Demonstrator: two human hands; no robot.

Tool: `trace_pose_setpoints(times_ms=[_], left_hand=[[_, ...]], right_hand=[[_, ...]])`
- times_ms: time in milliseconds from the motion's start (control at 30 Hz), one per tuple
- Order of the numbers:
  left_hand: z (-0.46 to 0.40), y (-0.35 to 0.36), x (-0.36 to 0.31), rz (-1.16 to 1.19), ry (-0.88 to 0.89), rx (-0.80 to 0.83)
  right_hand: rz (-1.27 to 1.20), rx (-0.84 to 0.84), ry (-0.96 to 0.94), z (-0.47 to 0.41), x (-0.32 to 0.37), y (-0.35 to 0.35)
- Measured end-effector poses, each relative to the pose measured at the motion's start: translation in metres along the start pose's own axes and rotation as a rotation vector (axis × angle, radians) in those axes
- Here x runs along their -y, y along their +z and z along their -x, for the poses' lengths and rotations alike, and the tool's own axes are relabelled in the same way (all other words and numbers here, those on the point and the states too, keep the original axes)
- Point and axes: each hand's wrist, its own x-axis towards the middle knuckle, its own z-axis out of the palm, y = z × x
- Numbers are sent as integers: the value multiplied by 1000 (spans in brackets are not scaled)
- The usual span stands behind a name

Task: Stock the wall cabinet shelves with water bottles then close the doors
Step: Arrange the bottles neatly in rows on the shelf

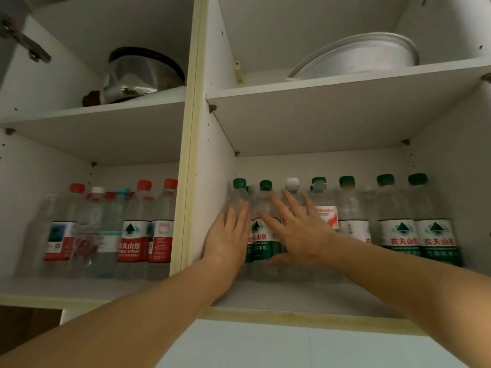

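Both hands reach into the right compartment of the wall cabinet [191, 144], just right of its central divider. The left hand [228, 232] lies flat, fingers straight, against the green-capped bottle [239, 197] nearest the divider. The right hand [297, 229] is spread wide, fingers straight, over the second green-label bottle [261, 235] and the bottles just beyond it; neither hand grips anything.

Along the front of this lower right shelf [305, 298] seven caps can be counted: six green and one white [292, 184]. A red-and-white labelled bottle [326, 216] stands fourth from the divider; whether more bottles stand behind is unclear.

Left of the divider, the lower shelf holds about seven bottles: red caps [144, 185], one white, one light blue [123, 192].

Above, left of the divider, sits one steel pot [140, 75]; right of it, one pale metal basin [358, 57].
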Motion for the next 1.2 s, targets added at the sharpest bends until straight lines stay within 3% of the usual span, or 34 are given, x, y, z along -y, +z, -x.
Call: trace_pose_setpoints(times_ms=[467, 600, 800, 1033, 1200], left_hand=[[-13, 9, -18, 47, -23, 98], [-12, 5, -14, 234, -13, 47], [-27, -7, -23, 557, 80, -64], [-54, -2, -53, 598, 44, -104], [-52, -2, -53, 575, 23, -127]], right_hand=[[23, -59, 0, -3, 4, 14], [14, -61, -51, 15, -21, 6], [76, 40, 90, 71, -72, 9], [-91, 145, 249, 93, -91, 22], [-48, 117, 232, 89, -91, 24]])
